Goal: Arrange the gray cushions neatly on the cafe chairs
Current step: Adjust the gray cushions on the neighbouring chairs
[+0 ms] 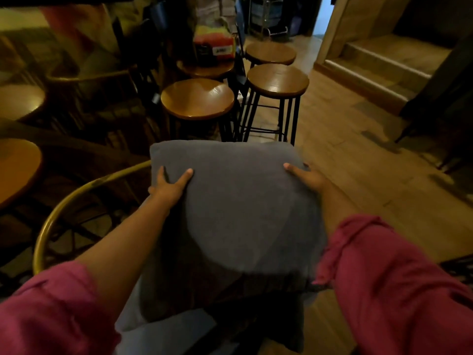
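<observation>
A large square gray cushion (238, 201) fills the middle of the view, held flat in front of me. My left hand (170, 184) grips its left edge, thumb on top. My right hand (308, 176) holds its right edge, fingers spread along the side. Both sleeves are pink. A second gray cushion (163, 329) shows under the first at the bottom. A cafe chair with a curved yellow-wood backrest (76, 198) stands just left of the cushion; its seat is hidden in the dark.
Several round wooden stools on black metal legs (277, 82) stand ahead, one (204, 69) bearing a colourful bag (215, 44). Round wooden tables (15, 167) lie to the left. Steps (371, 70) rise at the right beyond the wooden floor (358, 162).
</observation>
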